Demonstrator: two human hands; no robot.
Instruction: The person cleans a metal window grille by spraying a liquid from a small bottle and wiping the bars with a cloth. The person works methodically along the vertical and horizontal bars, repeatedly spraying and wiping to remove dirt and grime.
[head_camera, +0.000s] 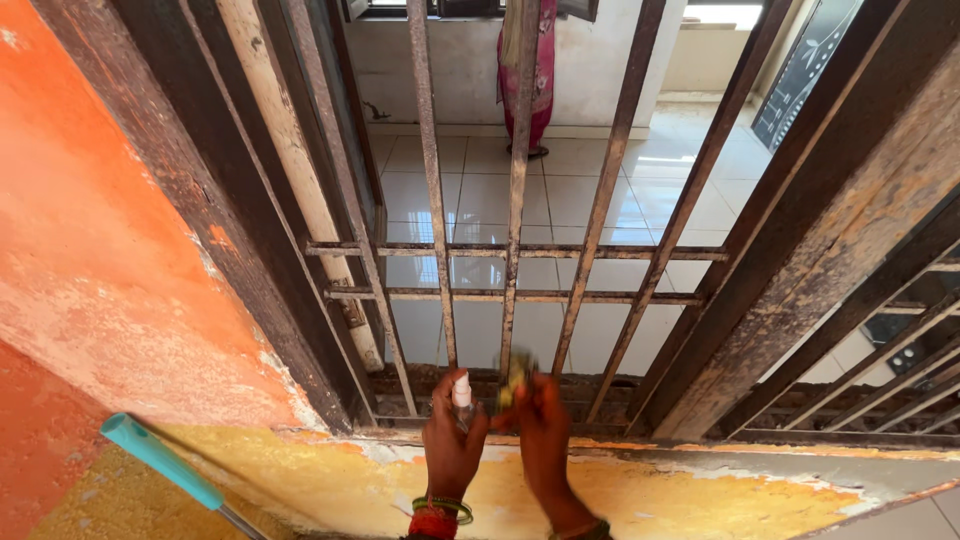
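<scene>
The left hand (452, 440) grips a small white spray bottle (462, 392) around its middle, just below the rusty window bars (518, 200). The right hand (545, 430) pinches a blurry yellowish cloth (515, 375) (probably soft). The bottle looks light and slippery.

Rusty barred gate (520, 270), orange wall (90, 230), sunlit tiled floor (560, 190).

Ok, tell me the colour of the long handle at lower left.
The long handle is teal, clearest in the head view.

Rusty grille bars (517, 200) block the way; narrow gaps lie between.
</scene>
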